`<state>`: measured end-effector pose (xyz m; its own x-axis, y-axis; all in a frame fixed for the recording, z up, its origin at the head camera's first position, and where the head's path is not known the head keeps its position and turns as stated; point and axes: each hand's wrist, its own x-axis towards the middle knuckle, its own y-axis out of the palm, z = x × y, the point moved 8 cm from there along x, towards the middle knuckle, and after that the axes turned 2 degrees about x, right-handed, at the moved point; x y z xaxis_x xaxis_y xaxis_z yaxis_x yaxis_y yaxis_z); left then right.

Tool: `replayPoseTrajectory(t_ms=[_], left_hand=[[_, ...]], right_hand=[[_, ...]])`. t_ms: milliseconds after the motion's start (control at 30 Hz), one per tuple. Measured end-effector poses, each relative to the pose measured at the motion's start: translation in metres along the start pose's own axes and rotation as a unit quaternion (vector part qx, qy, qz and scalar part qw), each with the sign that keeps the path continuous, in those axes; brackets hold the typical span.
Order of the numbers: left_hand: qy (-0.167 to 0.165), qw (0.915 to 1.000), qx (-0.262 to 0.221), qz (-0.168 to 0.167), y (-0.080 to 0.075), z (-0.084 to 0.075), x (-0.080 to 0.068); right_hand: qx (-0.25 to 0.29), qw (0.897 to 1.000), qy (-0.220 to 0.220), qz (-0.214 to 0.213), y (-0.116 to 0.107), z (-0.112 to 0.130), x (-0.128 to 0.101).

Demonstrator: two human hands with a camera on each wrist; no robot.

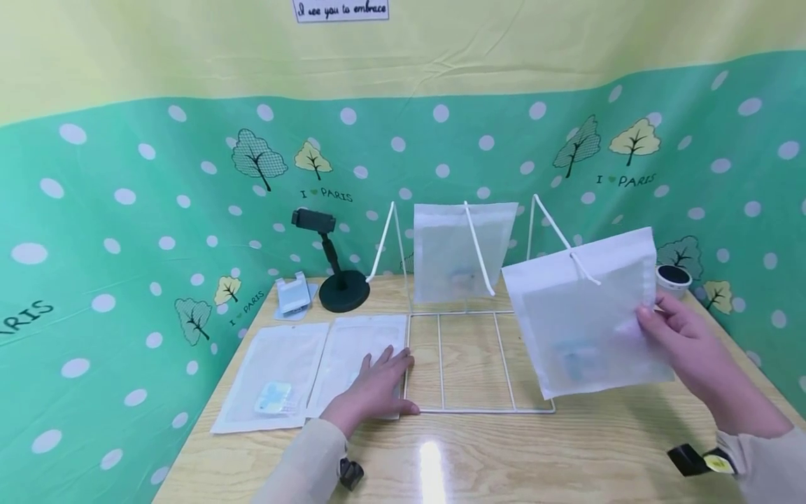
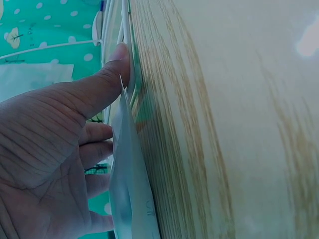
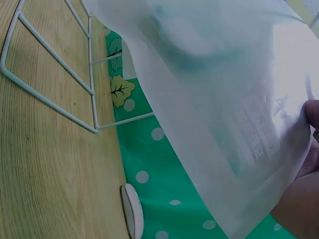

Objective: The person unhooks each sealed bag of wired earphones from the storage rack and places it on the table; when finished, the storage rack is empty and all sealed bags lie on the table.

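Observation:
My right hand (image 1: pixel 683 343) pinches the right edge of a translucent white pouch (image 1: pixel 588 311) and holds it upright above the right end of a white wire rack (image 1: pixel 469 360). The same pouch (image 3: pixel 219 99) fills the right wrist view, with fingers (image 3: pixel 311 119) at its edge. Another pouch (image 1: pixel 462 248) stands in the rack's back slot. My left hand (image 1: pixel 374 388) lies flat, fingers straight, on a pouch (image 1: pixel 359 360) lying on the table beside the rack. In the left wrist view the thumb (image 2: pixel 107 79) touches that pouch's edge (image 2: pixel 129 169).
A further flat pouch (image 1: pixel 271 378) with a small blue item lies left of it. A black phone stand (image 1: pixel 334 273) and a small white holder (image 1: pixel 294 294) sit at the back left. A round white jar (image 1: pixel 674 278) stands at the back right. Green dotted cloth walls the wooden table (image 1: pixel 504 455).

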<state>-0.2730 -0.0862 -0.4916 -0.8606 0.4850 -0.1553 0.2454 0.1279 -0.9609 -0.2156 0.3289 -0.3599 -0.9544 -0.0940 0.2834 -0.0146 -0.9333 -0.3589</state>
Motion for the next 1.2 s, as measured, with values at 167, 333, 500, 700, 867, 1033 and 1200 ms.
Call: replayPoseTrajectory(t_ms=[167,333,500,700,867,1033,1200], left_hand=[[0.000,1.0000,0.001,0.001,-0.001,0.000,0.001],[-0.004,1.0000,-0.006,0.004,-0.002,0.001,0.001],[-0.003,1.0000,-0.006,0.004,-0.001,0.001,0.000],[0.000,1.0000,-0.006,0.001,-0.001,0.001,-0.001],[0.000,1.0000,-0.009,0.002,0.000,0.001,-0.001],[0.000,1.0000,-0.009,0.001,0.001,0.002,-0.001],[0.001,0.9999,-0.010,-0.002,0.001,0.003,-0.001]], right_hand=[[0.001,1.000,0.001,-0.008,-0.008,0.006,-0.013],[0.058,0.998,-0.016,-0.020,-0.015,0.014,-0.020],[0.048,0.997,-0.036,-0.048,-0.022,0.025,-0.028],[0.014,0.994,-0.050,-0.093,-0.034,0.035,-0.036],[0.032,0.987,-0.084,-0.130,-0.045,0.042,-0.041],[0.098,0.976,-0.125,-0.146,-0.061,0.040,-0.042],[0.143,0.965,-0.142,-0.168,-0.083,0.028,-0.039]])
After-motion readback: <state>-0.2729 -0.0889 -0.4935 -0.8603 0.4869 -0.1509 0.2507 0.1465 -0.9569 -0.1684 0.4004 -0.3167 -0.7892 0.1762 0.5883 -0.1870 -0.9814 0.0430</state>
